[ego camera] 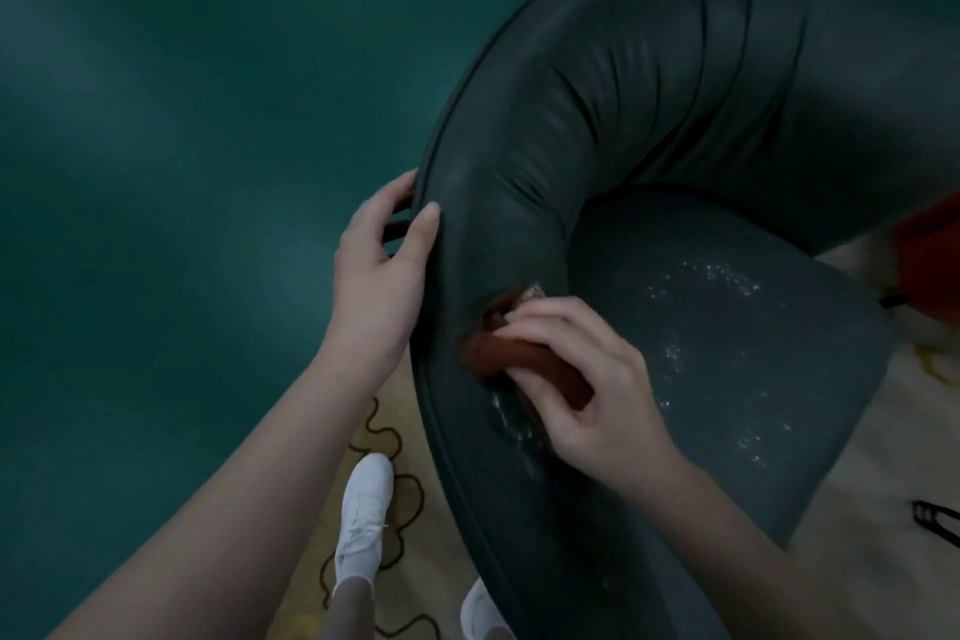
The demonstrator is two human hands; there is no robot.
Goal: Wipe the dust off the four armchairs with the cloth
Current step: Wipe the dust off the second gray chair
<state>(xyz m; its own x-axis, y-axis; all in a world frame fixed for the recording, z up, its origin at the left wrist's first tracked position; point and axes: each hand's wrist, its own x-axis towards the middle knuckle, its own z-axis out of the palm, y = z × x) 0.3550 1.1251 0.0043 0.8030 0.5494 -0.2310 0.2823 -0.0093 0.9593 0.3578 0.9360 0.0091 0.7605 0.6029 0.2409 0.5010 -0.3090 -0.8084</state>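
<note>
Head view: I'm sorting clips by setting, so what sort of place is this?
Probably an indoor lounge or sitting room, though little of it shows: a dark, padded armchair with a curved back, standing on pale carpet with looping line patterns.

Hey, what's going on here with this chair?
A person is wiping a dark armchair with a brown cloth. The right hand holds the cloth against the armrest's inner side, while the left hand grips its outer edge. White dust specks show on the seat and beside the cloth, so this chair isn't finished.
</note>
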